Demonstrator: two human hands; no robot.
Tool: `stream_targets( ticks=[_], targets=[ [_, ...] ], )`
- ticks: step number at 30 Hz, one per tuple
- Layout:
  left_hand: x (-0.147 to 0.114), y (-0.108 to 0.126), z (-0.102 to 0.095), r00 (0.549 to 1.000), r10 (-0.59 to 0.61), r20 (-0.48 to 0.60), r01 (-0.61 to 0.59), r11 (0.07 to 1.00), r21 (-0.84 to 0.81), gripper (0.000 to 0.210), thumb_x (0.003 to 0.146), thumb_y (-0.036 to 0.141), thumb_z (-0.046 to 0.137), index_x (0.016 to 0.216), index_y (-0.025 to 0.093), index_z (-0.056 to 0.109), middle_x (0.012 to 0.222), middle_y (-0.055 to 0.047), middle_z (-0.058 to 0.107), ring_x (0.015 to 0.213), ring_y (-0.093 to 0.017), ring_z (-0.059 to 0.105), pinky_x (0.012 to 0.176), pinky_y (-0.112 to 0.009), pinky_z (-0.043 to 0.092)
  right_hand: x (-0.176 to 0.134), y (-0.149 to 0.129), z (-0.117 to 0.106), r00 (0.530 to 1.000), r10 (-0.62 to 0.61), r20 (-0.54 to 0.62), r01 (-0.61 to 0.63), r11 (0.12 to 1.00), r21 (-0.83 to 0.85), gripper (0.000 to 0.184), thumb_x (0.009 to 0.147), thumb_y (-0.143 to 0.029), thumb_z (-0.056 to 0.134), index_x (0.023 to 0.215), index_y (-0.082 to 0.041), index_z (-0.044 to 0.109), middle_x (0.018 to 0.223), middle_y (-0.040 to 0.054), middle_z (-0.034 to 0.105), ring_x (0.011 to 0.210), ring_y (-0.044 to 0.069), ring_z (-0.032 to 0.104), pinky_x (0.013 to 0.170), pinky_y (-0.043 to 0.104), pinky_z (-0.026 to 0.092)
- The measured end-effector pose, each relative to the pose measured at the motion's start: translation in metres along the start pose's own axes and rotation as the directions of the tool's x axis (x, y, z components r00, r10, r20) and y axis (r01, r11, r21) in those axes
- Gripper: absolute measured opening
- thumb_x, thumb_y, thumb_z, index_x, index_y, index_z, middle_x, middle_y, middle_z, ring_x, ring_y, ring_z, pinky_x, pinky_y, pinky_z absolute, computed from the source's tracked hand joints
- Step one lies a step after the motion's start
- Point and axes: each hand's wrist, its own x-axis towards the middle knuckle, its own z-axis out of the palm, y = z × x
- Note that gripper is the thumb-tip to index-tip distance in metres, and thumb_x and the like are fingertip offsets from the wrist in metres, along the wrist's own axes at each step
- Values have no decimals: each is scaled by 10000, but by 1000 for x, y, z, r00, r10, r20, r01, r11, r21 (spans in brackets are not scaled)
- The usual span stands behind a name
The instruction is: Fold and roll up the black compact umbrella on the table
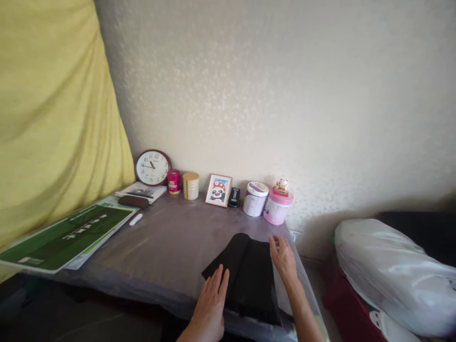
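A folded black cloth (251, 275), perhaps a garment, lies near the front right corner of the table. My left hand (210, 304) rests at its left side, fingers stretched out and laid along the fabric. At the cloth's upper right corner is my right hand (283, 256), its fingers slightly bent and apart. Whether those fingertips touch the fabric is hard to see. Neither hand visibly grips anything.
The plastic-covered table (164, 251) meets the wall. Along its back stand a clock (153, 167), a pink can (174, 182), a yellow-lidded can (191, 186), a panda picture frame (218, 190) and two tubs (255, 199). Green board (71, 232) lies left; white bag (388, 270) sits right.
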Motion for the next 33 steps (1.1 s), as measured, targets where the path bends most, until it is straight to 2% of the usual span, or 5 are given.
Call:
stream_targets(
  ticks=[9,17,23,27,33],
  targets=[
    [-4,0,2,999,-20,-46,18,999,-39,999,545,-42,440,1409,205,4,1507,-110,27,1373,-234,116,1103,-392,202,-74,-20,-13,882,345,323,-416,891,184,518,697,-556,539,1021,-156,597,737,56,642,660,220,627,445,263,453],
    [-5,12,-9,994,-104,17,105,991,-88,1005,538,-61,470,1405,224,50,1490,-147,136,1353,-273,191,1082,-365,234,-52,-47,-11,919,85,386,-282,825,490,328,680,-463,597,783,-157,654,643,20,636,597,176,581,485,256,446],
    [-2,17,-5,996,-92,2,92,994,-65,1001,508,-59,482,1404,149,88,1482,-183,129,1352,-273,198,1089,-351,218,-36,-77,18,894,42,447,-349,689,634,395,641,-518,637,789,-151,636,637,16,622,601,164,572,527,268,453],
    [0,13,3,997,-72,-6,72,995,-72,900,512,-21,495,1371,59,237,1482,-190,115,1359,-289,161,1106,-358,185,-36,-81,44,901,49,432,-329,725,604,324,660,-477,630,708,-159,589,567,-19,553,527,123,500,466,234,390],
    [4,2,23,996,-55,-67,50,996,-69,864,558,23,477,1377,41,203,1483,-167,143,1364,-276,146,1117,-382,153,-36,-78,70,923,17,385,-236,815,529,271,680,-376,598,568,-196,430,496,-79,368,472,74,332,434,213,278]
  ],
)
